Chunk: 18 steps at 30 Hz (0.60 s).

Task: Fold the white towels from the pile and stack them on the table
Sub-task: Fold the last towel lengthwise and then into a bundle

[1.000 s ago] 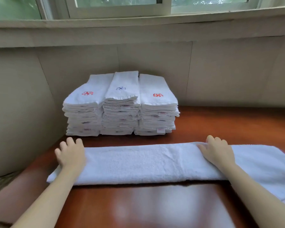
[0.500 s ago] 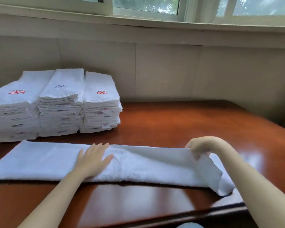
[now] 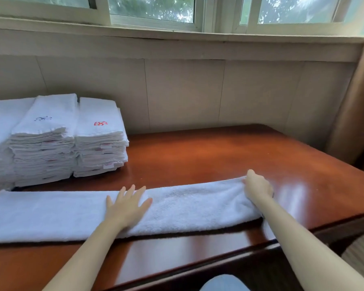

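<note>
Long white towel (image 3: 187, 208) lies flat across the near part of the table (image 3: 219, 156), folded into a narrow strip running left to right. Its left end passes out of view; its right end stops near the table's right edge.

Left hand (image 3: 126, 204): palm down on the strip about midway along, fingers straight and slightly spread, pressing the cloth. It grips nothing.

Right hand (image 3: 257, 186): at the strip's right end, on the far corner. Fingers curled down over the cloth, knuckles up, holding the towel's end. Forearm lies across the near right corner of the strip.

Folded towels (image 3: 51, 139): three tall stacks side by side at the back left of the table, against the panelled wall (image 3: 187, 91), just behind the strip and apart from it. The top of the middle stack has a blue emblem (image 3: 43, 118), the right stack a red emblem (image 3: 100, 123); the left stack is cut by the frame.

Window (image 3: 156, 9) above the wall, green leaves outside. Brown curtain (image 3: 353, 106) hangs at far right. Table top is glossy reddish wood.
</note>
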Each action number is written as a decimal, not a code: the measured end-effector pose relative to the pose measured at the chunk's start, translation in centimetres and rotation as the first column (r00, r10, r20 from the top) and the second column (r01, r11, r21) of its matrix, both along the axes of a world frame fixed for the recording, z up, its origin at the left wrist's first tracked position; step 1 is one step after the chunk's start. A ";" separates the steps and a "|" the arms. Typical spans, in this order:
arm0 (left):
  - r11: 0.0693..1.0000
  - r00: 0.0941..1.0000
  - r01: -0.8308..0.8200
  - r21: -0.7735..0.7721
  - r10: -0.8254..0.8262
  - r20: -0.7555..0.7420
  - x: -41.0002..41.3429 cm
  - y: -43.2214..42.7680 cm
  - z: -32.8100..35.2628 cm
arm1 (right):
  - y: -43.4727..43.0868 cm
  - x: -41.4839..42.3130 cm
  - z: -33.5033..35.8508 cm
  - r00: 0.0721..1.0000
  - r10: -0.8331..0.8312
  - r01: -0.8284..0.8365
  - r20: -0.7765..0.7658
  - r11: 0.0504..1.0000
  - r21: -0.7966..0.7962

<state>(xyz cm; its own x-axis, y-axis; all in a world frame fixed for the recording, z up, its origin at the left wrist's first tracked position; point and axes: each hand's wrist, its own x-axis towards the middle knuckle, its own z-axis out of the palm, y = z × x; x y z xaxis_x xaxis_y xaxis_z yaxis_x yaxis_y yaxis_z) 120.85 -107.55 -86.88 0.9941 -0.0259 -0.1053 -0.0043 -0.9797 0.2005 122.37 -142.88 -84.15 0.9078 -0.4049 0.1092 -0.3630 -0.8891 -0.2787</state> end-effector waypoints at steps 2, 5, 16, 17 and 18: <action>1.000 1.000 -0.003 -0.004 0.003 0.028 0.0 0.6 -0.3 | -0.9 0.5 0.1 0.992 0.127 -0.127 0.004 0.989 -0.072; 1.000 0.999 -0.005 -0.009 0.006 0.049 0.0 1.0 -0.6 | -2.8 1.0 0.7 0.970 0.240 -0.239 -0.028 0.970 0.033; 0.999 0.993 -0.023 -0.040 0.028 0.118 0.0 0.8 -1.0 | -3.5 -0.4 0.2 0.994 0.014 0.002 -0.108 0.988 0.152; 0.999 0.992 -0.025 -0.037 0.030 0.122 0.0 0.8 -0.9 | -3.6 -0.8 0.5 0.990 0.000 0.031 -0.139 0.975 0.220; 0.999 0.992 -0.026 -0.036 0.030 0.123 0.1 0.8 -1.0 | -3.7 -1.3 0.7 0.984 -0.010 0.056 -0.175 0.964 0.259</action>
